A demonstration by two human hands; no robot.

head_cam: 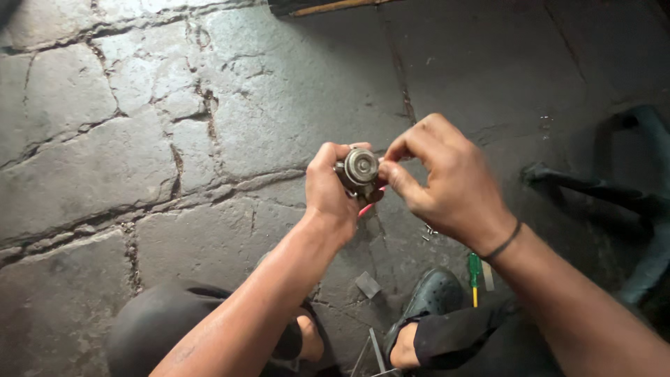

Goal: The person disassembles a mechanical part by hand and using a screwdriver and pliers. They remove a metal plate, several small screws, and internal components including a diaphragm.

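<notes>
A small round metal part (361, 167), grey with a disc-shaped face, is held up above a stone floor. My left hand (328, 192) wraps around its body from the left. My right hand (447, 181) comes in from the right, with thumb and fingertips pinched at the part's right edge. A pink object (368, 207) peeks out just below the part, mostly hidden by my hands. A black band circles my right wrist.
The floor is cracked grey stone slabs (125, 139). A green and yellow screwdriver (474, 276) lies by my black shoe (431, 297). Small screws (427, 232) and a flat metal piece (368, 284) lie on the floor. A dark curved frame (628, 195) stands at right.
</notes>
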